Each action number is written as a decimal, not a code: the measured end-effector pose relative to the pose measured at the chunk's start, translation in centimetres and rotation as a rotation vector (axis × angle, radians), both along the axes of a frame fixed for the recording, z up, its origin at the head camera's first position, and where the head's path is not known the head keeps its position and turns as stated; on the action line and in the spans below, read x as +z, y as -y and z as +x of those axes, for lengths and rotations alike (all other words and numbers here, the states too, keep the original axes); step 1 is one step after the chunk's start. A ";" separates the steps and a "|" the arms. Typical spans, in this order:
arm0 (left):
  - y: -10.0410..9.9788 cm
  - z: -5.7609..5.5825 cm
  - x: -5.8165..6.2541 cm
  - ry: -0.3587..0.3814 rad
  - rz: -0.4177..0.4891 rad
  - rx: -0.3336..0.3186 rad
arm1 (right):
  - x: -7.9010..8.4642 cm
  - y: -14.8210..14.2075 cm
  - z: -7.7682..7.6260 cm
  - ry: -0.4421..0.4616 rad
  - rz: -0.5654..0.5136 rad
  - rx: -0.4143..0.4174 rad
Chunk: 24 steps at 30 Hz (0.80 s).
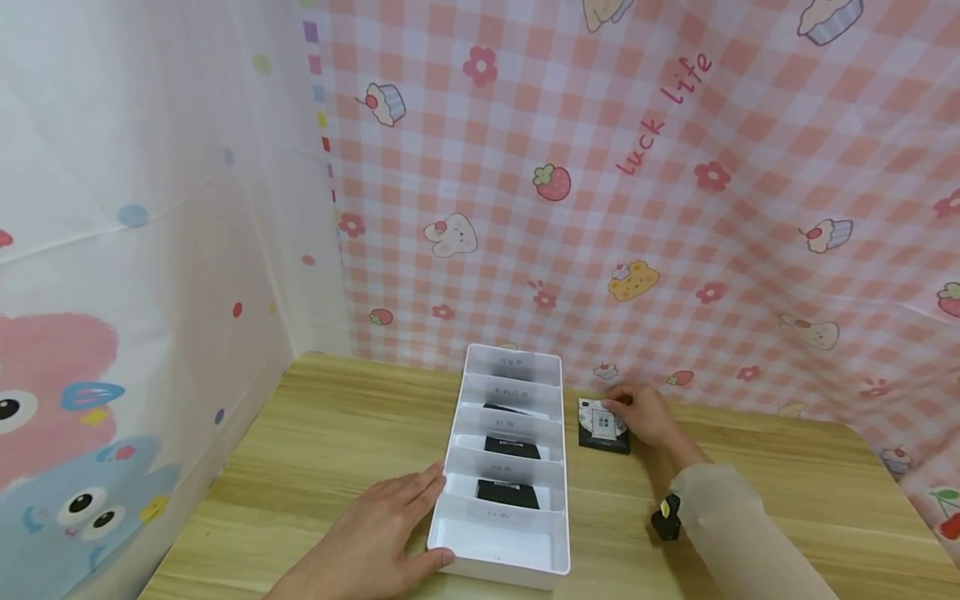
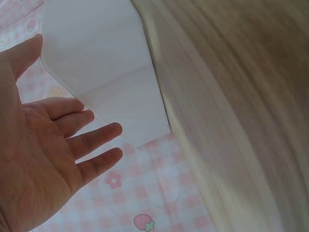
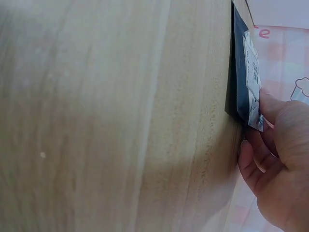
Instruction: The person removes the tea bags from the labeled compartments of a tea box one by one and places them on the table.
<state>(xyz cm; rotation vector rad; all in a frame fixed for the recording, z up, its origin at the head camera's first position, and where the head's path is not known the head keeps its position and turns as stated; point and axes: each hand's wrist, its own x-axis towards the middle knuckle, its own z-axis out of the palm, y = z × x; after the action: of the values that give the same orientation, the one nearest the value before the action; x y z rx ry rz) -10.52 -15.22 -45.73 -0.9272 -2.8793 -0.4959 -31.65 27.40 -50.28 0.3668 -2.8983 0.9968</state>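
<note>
My left hand (image 1: 375,533) rests against the near-left corner of a long white divided tray (image 1: 564,533), its fingers extended along the side and the thumb at the front. In the left wrist view the fingers of the left hand (image 2: 48,140) are spread beside the tray's outer wall (image 2: 106,58). To the right of the tray, my right hand (image 1: 647,417) pinches the edge of a flat black packet (image 1: 603,442) with a white printed label. The right wrist view shows the thumb of the right hand (image 3: 282,150) on the label and fingers at the packet's underside.
Dark flat packets lie in middle compartments of the tray, such as one packet (image 1: 508,495) near the front. The frontmost compartment shows its white floor. A wooden table (image 1: 337,433) carries everything. Behind hangs a pink checked curtain (image 1: 480,167); a white printed curtain (image 1: 172,250) hangs left.
</note>
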 end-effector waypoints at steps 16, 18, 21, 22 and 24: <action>-0.2 0.1 0.1 -0.015 0.004 -0.011 | 1.3 -1.1 0.9 -0.096 0.005 0.000; -0.2 0.2 0.0 -0.030 0.007 -0.014 | 1.7 -1.2 1.1 -0.139 -0.016 0.031; -0.1 0.2 -0.1 -0.050 0.014 -0.012 | 2.6 -1.2 1.5 -0.162 -0.040 0.063; -0.1 0.2 -0.1 -0.055 0.015 -0.009 | 2.9 -1.1 1.6 -0.156 -0.044 0.061; 0.0 0.1 -0.2 -0.061 0.015 -0.004 | 3.5 -1.0 2.0 -0.135 -0.045 0.063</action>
<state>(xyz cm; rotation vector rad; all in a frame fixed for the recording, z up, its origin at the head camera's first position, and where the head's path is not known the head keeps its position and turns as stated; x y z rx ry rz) -10.37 -15.20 -45.96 -0.9297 -2.8154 -0.4805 -29.65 28.41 -46.74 0.5056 -2.7554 1.0023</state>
